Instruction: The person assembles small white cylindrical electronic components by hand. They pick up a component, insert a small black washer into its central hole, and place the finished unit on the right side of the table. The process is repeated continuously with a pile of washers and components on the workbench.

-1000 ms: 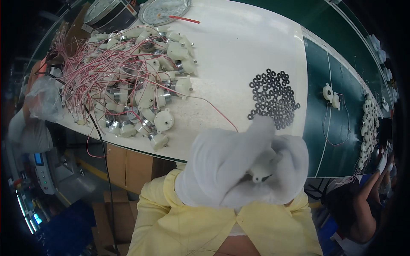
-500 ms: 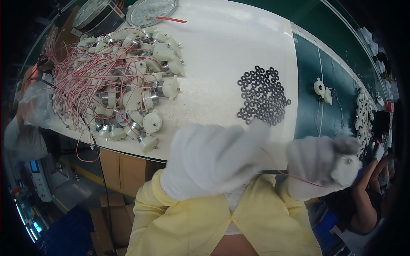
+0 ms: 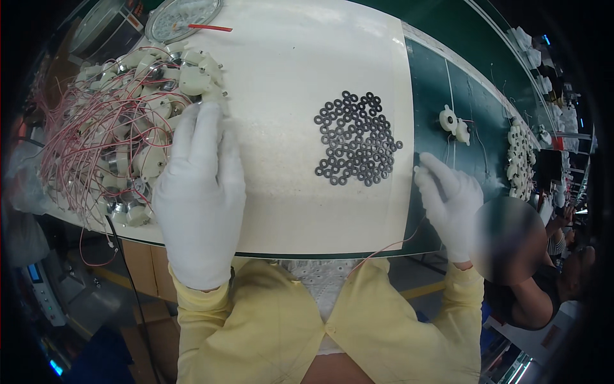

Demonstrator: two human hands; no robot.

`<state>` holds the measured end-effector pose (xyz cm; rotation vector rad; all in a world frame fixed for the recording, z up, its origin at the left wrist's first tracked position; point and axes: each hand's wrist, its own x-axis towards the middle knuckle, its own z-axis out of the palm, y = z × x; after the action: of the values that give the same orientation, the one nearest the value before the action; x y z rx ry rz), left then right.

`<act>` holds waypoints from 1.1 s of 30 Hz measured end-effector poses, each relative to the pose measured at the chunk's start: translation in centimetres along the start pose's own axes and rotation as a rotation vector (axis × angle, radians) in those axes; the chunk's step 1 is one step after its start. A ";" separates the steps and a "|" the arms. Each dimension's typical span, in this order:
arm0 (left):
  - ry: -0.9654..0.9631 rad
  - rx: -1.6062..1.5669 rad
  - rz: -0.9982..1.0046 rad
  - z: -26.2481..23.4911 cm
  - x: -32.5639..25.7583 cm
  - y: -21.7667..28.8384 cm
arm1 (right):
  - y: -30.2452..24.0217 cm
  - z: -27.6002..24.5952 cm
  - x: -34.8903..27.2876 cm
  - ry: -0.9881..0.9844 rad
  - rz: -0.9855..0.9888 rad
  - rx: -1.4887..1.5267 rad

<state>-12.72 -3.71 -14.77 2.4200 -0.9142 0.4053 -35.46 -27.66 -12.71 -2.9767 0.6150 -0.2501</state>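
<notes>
My left hand [image 3: 201,198], in a white glove, reaches over the right side of a pile of small motors [image 3: 150,160] with cream plastic housings and pink-red wires. Its fingers are stretched out, their tips at the housings, and the thumb is hidden. My right hand [image 3: 451,201], also gloved, is curled at the edge of the dark green mat [image 3: 430,96]. A thin red wire [image 3: 391,244] runs from beneath it toward my jacket. Whatever lies under its palm is hidden. Between the hands is a patch of small black rings [image 3: 358,137].
On the green mat lie two cream motor housings [image 3: 455,125], with a longer row of housings [image 3: 519,160] farther right. A round clear-lidded tub [image 3: 182,18] and a red strip [image 3: 211,27] are at the back left. Another person's arm [image 3: 534,301] is at the right.
My left hand has moved left onto the motor pile. My right hand has moved up and left to the mat's edge; the cream motor it held is out of sight. The whole view has shifted.
</notes>
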 end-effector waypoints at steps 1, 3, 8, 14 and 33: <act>0.003 0.014 -0.010 0.1 0.0 -0.1 | 0.1 -0.2 0.2 -0.038 0.022 0.103; 0.023 0.071 0.075 0.6 -0.3 -0.6 | 0.2 -0.8 1.0 -0.113 0.065 0.310; -0.122 -0.013 0.197 -0.2 -1.8 0.5 | 0.4 -1.1 2.5 -0.150 0.143 0.670; -0.079 0.045 0.212 0.6 -3.7 0.8 | 1.0 -0.7 2.7 -0.195 0.232 0.817; 0.051 0.157 0.265 2.3 -3.3 0.4 | 0.6 0.6 4.3 0.045 -0.262 0.024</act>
<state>-15.21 -3.51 -18.00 2.4202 -1.2266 0.6548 -31.64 -29.89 -12.77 -3.0303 0.2219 -0.3418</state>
